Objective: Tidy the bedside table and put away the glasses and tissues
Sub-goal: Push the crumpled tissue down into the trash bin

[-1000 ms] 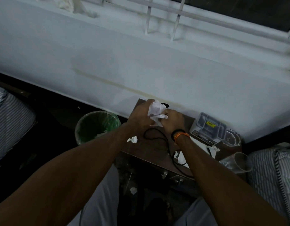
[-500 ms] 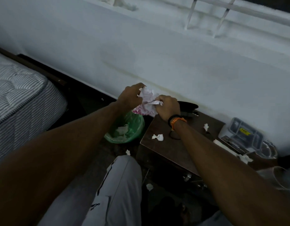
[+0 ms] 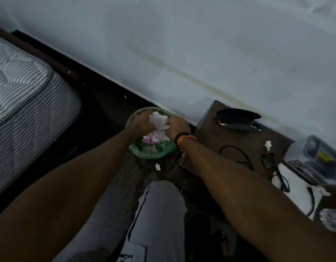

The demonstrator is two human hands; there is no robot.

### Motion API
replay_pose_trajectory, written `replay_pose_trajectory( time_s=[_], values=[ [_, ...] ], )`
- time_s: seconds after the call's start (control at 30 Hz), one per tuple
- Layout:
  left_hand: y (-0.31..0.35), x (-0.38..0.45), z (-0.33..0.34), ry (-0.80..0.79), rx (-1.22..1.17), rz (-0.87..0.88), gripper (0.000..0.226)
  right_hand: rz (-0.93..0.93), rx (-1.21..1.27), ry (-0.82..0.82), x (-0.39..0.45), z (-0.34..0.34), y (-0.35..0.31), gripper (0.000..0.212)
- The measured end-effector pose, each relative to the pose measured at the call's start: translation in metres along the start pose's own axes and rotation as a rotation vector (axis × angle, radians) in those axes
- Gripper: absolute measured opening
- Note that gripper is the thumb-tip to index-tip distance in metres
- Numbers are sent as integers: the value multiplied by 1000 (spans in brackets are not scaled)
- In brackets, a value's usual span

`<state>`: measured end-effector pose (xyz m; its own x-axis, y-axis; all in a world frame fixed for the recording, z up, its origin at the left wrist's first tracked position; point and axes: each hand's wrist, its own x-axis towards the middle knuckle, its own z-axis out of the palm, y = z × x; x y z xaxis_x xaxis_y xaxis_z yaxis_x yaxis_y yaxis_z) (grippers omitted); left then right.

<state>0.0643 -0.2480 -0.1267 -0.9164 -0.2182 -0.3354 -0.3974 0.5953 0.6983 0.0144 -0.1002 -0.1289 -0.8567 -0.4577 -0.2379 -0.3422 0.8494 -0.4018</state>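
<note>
left hand (image 3: 139,123), right hand (image 3: 175,126) grip tissues (image 3: 158,123) | moved from table, now over bin (image 3: 154,150)

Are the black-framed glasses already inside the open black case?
No, the black-framed glasses lie on the brown table, apart from the open black case.

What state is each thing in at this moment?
Left hand: grips the tissue wad.
Right hand: grips the tissue wad.
Tissue wad: crumpled, held over the bin.
Bin: open, green liner, tissues inside.
Glasses case: open.
Glasses: unfolded on the bedside table.
</note>
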Motion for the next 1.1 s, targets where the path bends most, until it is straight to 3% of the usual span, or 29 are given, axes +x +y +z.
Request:
replay_pose_trajectory(
  time_s=[0.2, 0.3, 0.4, 0.5, 0.63, 0.9, 1.1],
  values=[
    [-4, 6, 3, 47, -28, -13, 49, 2, -11, -63, 9, 13, -1, 34],
    [-1, 8, 0, 13, 3, -66, 67, 17, 22, -106, 4, 5, 3, 45],
    [14, 2, 2, 46, 14, -47, 56, -5, 36, -39, -6, -11, 9, 31],
    [37, -10, 5, 24, 100, 56, 37, -47, 54, 62, -19, -35, 21, 28],
    [73, -27, 24, -49, 210, 256, 27, -13, 23, 167, -43, -66, 50, 29],
    [125, -54, 82, -310, 380, 390, 40, 151, 44, 296, -112, -102, 124, 18],
    [131, -69, 118, -191, 468, 383, 49, 271, 56, 336, -158, -109, 164, 18]
  ],
)
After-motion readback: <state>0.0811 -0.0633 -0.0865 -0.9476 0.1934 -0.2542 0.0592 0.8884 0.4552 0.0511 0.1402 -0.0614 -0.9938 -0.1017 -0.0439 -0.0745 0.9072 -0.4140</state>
